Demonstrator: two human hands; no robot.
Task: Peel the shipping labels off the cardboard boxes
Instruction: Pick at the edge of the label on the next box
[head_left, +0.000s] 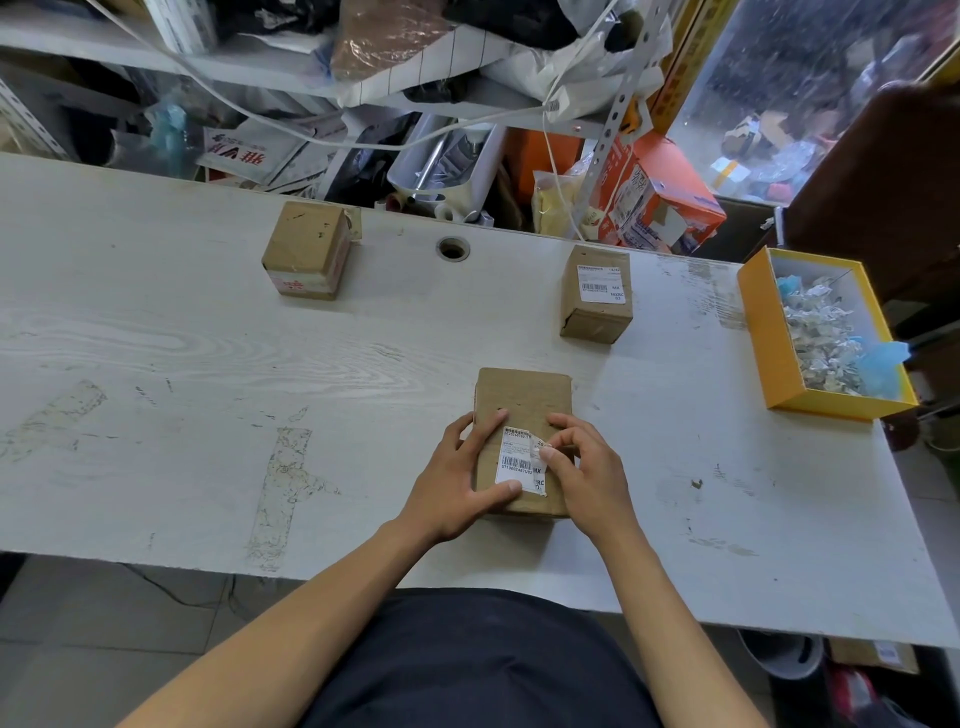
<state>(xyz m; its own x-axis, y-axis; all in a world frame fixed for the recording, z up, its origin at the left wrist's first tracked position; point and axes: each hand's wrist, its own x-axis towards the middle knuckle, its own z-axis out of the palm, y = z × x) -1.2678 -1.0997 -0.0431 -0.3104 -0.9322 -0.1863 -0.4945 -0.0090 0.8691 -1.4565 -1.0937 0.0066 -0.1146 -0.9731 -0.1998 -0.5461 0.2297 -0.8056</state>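
Note:
A flat brown cardboard box (522, 400) lies on the white table (208, 364) right in front of me. A white shipping label (517, 462) with a barcode sticks on its near half, its right edge torn and lifted. My left hand (457, 483) grips the box's left side, thumb pressing the label's lower corner. My right hand (584, 467) pinches the label's torn right edge with thumb and fingertips. Farther back stand a small box (596, 293) bearing a white label on top and another box (306, 249) at the left.
An open yellow box (769, 338) full of crumpled paper scraps sits at the table's right edge. A round cable hole (453, 248) lies in the tabletop at the back. Cluttered shelves and packages stand behind the table.

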